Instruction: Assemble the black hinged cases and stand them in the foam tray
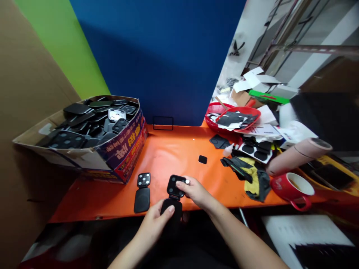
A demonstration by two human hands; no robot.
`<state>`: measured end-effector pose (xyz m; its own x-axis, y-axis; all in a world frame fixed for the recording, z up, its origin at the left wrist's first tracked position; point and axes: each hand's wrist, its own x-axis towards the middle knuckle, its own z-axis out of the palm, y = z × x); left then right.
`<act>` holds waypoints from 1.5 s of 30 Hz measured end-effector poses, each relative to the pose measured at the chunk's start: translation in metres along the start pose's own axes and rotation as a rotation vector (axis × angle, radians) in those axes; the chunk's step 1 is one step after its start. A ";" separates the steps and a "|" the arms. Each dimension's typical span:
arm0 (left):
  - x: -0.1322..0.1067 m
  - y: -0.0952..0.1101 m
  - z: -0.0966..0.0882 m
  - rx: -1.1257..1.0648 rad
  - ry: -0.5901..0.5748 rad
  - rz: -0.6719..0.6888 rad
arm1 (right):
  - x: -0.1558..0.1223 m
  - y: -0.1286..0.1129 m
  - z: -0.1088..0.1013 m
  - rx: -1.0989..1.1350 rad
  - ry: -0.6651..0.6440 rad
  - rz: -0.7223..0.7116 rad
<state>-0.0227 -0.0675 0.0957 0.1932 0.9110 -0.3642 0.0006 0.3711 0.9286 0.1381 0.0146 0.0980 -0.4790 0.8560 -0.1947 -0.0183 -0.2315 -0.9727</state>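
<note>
A black hinged piece made of two rounded square panels [174,215] is held between my hands over the front edge of the orange table. My left hand [153,220] grips its lower, plain panel, thumb on top. At the upper panel, which carries grey round spots, my right hand [196,192] pinches the right side with its thumb on the face. A small white round thing [187,182] shows at the right fingers; its kind is unclear. Left of my hands, a similar hinged piece [142,200] lies unfolded, with pale dots on its upper panel.
At the left, a cardboard box [120,158] is heaped with similar black pieces. A small black square [202,159] lies mid-table. Rightward are a red basket [209,112], a small bottle [228,150], a yellow-black glove [254,175], a pink flask [297,155] and a red mug [283,188].
</note>
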 end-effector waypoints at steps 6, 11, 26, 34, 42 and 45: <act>0.015 -0.029 -0.056 0.703 0.371 0.170 | 0.074 0.033 -0.008 -0.218 -0.187 0.190; 0.030 -0.058 -0.083 1.117 0.435 0.271 | 0.120 0.044 0.005 -0.336 -0.189 0.181; 0.047 -0.025 -0.029 -0.326 0.264 0.027 | 0.049 0.001 0.020 -0.670 0.022 -0.248; 0.035 -0.037 -0.020 0.194 0.290 0.226 | 0.024 -0.005 0.038 -1.174 0.064 -0.181; 0.029 -0.029 -0.020 0.456 0.267 0.274 | 0.011 -0.008 0.041 -1.119 -0.014 -0.321; 0.029 -0.024 -0.014 0.395 0.200 0.265 | 0.010 -0.003 0.042 -1.053 -0.005 -0.345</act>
<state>-0.0309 -0.0477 0.0619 0.0454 0.9955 -0.0830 0.3552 0.0616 0.9328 0.0961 0.0047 0.1047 -0.5955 0.7964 0.1059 0.6026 0.5300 -0.5967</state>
